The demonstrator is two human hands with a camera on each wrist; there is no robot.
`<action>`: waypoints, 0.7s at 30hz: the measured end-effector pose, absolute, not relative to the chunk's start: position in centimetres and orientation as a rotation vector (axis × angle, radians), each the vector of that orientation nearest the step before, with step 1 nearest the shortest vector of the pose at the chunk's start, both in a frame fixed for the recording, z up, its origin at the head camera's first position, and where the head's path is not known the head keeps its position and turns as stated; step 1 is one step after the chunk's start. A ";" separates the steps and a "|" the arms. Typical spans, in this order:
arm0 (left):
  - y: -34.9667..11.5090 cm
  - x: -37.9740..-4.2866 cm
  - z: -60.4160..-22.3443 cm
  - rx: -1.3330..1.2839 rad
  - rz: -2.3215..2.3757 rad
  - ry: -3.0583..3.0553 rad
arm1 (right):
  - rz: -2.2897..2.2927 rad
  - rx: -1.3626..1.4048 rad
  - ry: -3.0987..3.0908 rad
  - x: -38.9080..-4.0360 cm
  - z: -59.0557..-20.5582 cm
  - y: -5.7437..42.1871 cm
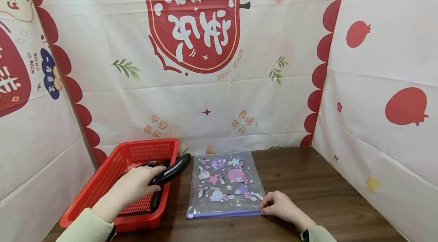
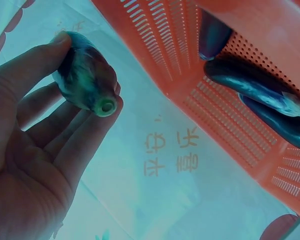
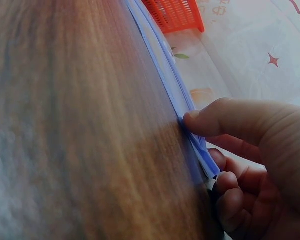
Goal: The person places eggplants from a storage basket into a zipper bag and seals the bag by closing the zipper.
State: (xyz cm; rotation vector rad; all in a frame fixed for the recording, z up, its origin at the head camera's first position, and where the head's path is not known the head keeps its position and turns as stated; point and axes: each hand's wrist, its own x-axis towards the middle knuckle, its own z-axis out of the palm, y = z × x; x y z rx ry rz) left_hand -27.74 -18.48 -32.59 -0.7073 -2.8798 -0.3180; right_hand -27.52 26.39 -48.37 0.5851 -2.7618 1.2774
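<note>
Left sleeve (image 1: 85,226) is right up close at the bottom edge, and past it the left hand (image 1: 131,185) has an eggplant (image 1: 175,169) gripped near the stem end, thumb on one side and fingers round the other, so not wide open at all. That eggplant sits up above the rim of the red basket (image 1: 137,225), far end poking out toward the bag's top left corner, while a few more eggplants (image 2: 255,85) lie inside the basket. Clear bag (image 1: 219,187) is flat on the table (image 1: 291,173), purple zip (image 1: 226,214) edge toward the person, slider (image 1: 190,216) at the opposite end from the right hand (image 1: 280,207). That hand pinches the zip's corner between thumb and forefinger, other fingers curled in. Can't tell if the mouth is parted. Step in hand looks like lifting one eggplant out while the bag gets held steady, imo. Next move probably calls for a firm grip, since that skin looks slick, enough height to clear the rim, and keeping the pinch on the zip so the bag doesn't slide.
</note>
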 end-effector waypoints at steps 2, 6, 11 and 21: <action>-18.2 -27.6 -32.6 -0.707 -0.316 -2.877 | 1.281 0.587 -2.754 -27.5 -48.4 26.4; -17.7 -27.3 -32.5 -0.736 -0.299 -2.858 | 1.284 0.579 -2.749 -27.4 -48.5 26.3; -17.2 -26.8 -32.8 -0.787 -0.286 -2.841 | 1.280 0.571 -2.757 -27.1 -48.5 26.4; -16.6 -26.7 -32.7 -0.837 -0.268 -2.827 | 1.235 0.582 -2.750 -27.4 -48.4 26.2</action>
